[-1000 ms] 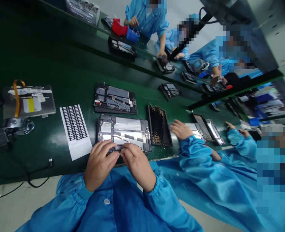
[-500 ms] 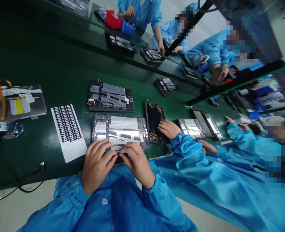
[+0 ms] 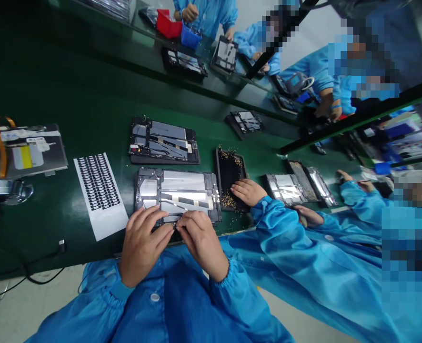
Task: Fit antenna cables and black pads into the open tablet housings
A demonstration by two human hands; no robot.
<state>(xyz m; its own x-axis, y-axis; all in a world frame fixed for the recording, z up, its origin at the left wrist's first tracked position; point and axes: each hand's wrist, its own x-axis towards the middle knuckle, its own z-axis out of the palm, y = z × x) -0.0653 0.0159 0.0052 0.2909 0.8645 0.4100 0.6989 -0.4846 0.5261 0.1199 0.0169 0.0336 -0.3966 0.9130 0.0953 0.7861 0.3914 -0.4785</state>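
An opened tablet chassis (image 3: 178, 193) with silver shielding lies on the green belt (image 3: 89, 105) in front of me. My left hand (image 3: 141, 245) and my right hand (image 3: 200, 243) meet at its near edge, fingertips curled and pinched together on a small dark part I cannot make out. A white sheet of small black stickers (image 3: 99, 190) lies just left of the chassis. A second opened chassis (image 3: 164, 141) sits behind it.
A black tray of tiny gold screws (image 3: 228, 178) stands right of the chassis, with a neighbour's hand (image 3: 248, 191) in it. At far left lie a grey board with an orange strap (image 3: 21, 150) and a metal holder (image 3: 5, 190). Other blue-coated workers sit along the far belt.
The neighbour's hand moved left into the screw tray. My hands stayed pinched at the chassis edge. A worker at the far belt lifted a tablet upright.
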